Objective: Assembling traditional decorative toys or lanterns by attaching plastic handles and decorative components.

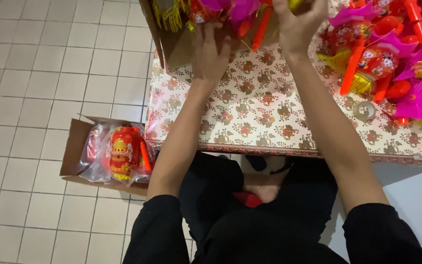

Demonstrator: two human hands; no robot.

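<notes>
My left hand (210, 51) lies flat against the near wall of the cardboard box (177, 44) at the far edge of the counter (269, 117), fingers spread, grasping nothing. My right hand (296, 24) is curled around something among the pink and red toy lanterns (240, 12) in the box; I cannot tell exactly what. More lanterns (382, 54) pile up at the far right. On the floor (30, 73) to the left, a second box (76, 146) holds a bagged red lantern (123, 151).
</notes>
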